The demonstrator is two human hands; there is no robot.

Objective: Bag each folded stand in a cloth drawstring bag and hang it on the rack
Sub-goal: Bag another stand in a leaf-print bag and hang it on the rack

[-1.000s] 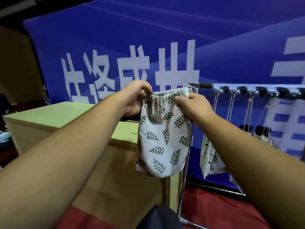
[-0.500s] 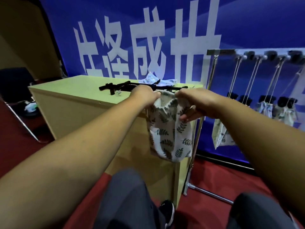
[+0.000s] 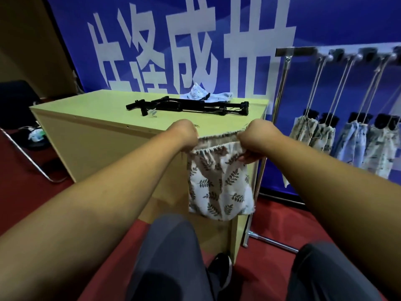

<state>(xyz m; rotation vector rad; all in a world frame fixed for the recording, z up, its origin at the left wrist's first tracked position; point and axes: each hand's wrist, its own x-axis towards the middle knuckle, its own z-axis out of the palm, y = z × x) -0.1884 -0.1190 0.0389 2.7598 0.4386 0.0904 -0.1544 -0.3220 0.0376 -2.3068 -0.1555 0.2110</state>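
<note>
The left hand (image 3: 183,135) and right hand (image 3: 258,137) grip opposite sides of the gathered mouth of a white cloth drawstring bag printed with green leaves (image 3: 219,187), holding it open at the near edge of a pale green wooden table (image 3: 86,114). Black folded stands (image 3: 188,106) lie on the tabletop, with pale cloth bags (image 3: 206,95) behind them. To the right, filled bags (image 3: 355,140) hang by their cords from a metal rack (image 3: 303,51) before a blue banner (image 3: 173,40).

Blue banner (image 3: 325,20), red carpet (image 3: 26,192), wooden counter (image 3: 91,148)
</note>
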